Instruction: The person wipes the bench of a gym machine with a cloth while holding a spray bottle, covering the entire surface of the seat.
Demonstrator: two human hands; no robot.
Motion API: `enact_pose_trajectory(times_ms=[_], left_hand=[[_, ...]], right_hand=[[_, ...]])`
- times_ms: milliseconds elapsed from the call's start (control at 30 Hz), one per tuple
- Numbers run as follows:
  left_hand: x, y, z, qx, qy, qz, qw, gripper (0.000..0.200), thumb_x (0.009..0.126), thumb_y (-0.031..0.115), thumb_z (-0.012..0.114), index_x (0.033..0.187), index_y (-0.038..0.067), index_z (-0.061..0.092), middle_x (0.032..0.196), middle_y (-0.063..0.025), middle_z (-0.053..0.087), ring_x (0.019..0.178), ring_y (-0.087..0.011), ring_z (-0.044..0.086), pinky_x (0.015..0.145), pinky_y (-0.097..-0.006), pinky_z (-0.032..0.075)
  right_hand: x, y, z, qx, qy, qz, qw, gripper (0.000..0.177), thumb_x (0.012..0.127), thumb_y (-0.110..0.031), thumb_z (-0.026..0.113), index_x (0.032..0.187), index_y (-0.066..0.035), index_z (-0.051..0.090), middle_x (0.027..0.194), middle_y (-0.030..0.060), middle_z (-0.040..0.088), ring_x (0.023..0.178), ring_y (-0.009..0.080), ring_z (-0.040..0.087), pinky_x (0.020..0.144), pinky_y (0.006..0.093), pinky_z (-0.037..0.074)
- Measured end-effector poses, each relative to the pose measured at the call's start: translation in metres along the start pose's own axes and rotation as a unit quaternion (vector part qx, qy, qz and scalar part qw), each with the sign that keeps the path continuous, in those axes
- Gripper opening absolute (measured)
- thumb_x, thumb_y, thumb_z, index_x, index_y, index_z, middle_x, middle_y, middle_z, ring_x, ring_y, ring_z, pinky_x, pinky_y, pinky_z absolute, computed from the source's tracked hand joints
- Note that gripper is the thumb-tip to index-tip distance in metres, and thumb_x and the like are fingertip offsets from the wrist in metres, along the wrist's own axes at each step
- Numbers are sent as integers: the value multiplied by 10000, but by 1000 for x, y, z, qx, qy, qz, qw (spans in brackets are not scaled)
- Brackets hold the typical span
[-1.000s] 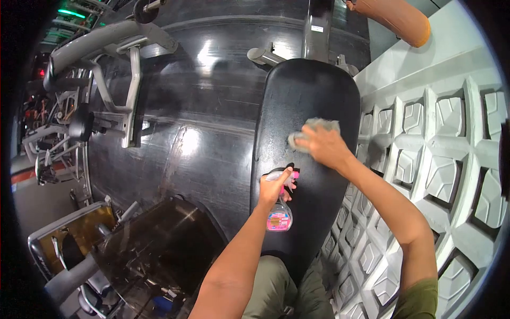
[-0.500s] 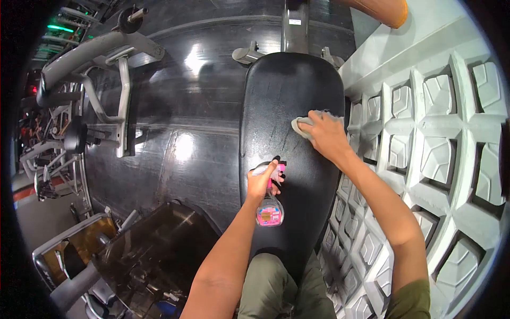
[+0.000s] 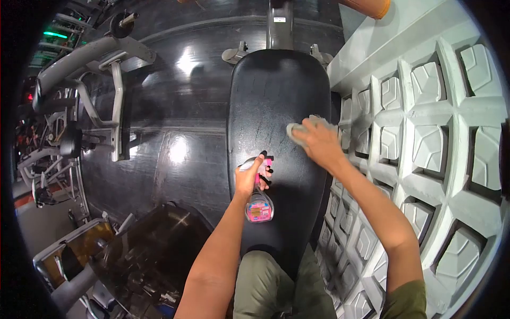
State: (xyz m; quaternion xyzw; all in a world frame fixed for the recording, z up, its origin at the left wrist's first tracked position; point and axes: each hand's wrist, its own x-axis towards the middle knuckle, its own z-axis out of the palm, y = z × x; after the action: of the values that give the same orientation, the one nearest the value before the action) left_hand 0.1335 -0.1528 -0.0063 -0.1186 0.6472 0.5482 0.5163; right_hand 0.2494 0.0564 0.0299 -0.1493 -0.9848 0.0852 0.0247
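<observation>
A black padded bench (image 3: 281, 85) runs lengthwise ahead of me, with wet-looking streaks on its surface. My left hand (image 3: 249, 178) is closed round the neck of a spray bottle (image 3: 260, 210), clear with a pink label and a pink-and-black trigger head, held over the near half of the pad. My right hand (image 3: 321, 141) grips a pale cloth (image 3: 293, 133) against the right side of the pad, further up than the bottle. Part of the cloth is hidden beneath my fingers.
A white wall with raised geometric blocks (image 3: 425, 85) stands close on the right. Grey gym machine frames (image 3: 117, 90) rise on the left above the dark shiny floor (image 3: 180, 106). An orange-brown padded cylinder (image 3: 372, 8) shows at the top right.
The whole view has shifted, so the bench appears slightly further left. My right hand with the cloth has moved a little nearer to me on the pad. My left hand still holds the spray bottle.
</observation>
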Motion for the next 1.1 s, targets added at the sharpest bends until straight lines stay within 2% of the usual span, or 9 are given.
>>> enact_pose_trajectory(times_ms=[133,167,267,400,567,667,800,900,1100], left_hand=[[-2,1,6,14,29,1,999,409,878,362,684,929,-41,640,747,-152,671,364,-175,514,372,-333,477],[-4,1,9,35,27,-5,999,428,891,397,656,942,-28,654,757,-135,679,374,-163,509,381,-318,472],[-11,-9,25,57,-44,-43,997,458,908,445,608,958,-7,668,768,-116,687,383,-153,499,404,-305,474],[-24,-32,69,71,-36,-75,994,448,915,445,573,962,9,663,778,-103,689,384,-150,486,427,-313,473],[-20,-42,74,72,-30,-100,992,443,905,441,567,925,6,651,733,-122,668,376,-168,482,413,-322,459],[-16,-39,72,93,-29,-106,990,453,898,442,570,903,-5,642,685,-141,644,371,-185,494,385,-319,442],[-21,-42,80,87,7,-79,993,464,893,435,579,874,-24,642,667,-145,640,374,-194,513,377,-325,448],[-20,-43,83,85,16,-67,994,474,891,425,587,842,-43,645,664,-154,643,372,-200,521,376,-332,457],[-18,-42,82,70,26,-80,994,448,898,381,623,822,-60,659,678,-162,653,426,-219,587,339,-322,431]], right_hand=[[-41,-6,10,60,-126,-113,984,409,757,-121,677,1127,-292,642,1117,0,545,955,246,603,713,407,544],[-47,2,12,51,-69,-134,987,410,750,-118,670,1115,-305,648,1064,1,536,925,232,608,696,395,543],[-38,19,-4,3,-57,-20,998,290,805,-116,607,1060,-246,652,1059,5,542,933,243,618,692,401,549],[-28,34,-12,47,-8,86,995,305,794,-77,611,1057,-227,651,1007,41,551,923,292,613,684,446,542],[-81,30,0,109,-29,-38,993,382,723,-161,736,1084,-264,666,1031,4,516,958,252,584,665,432,542],[-77,43,-6,143,-110,19,983,434,714,-166,756,1121,-277,654,1064,-8,504,954,251,582,663,465,549],[-46,61,-7,120,13,149,981,367,740,-153,730,1095,-220,668,1013,28,538,900,282,589,676,442,537],[-55,59,7,159,94,135,973,317,734,-130,730,1045,-175,688,949,65,550,870,311,587,719,459,522],[-121,21,8,322,31,244,914,300,771,-108,695,1068,-144,689,1027,93,600,910,344,636,757,433,514]])
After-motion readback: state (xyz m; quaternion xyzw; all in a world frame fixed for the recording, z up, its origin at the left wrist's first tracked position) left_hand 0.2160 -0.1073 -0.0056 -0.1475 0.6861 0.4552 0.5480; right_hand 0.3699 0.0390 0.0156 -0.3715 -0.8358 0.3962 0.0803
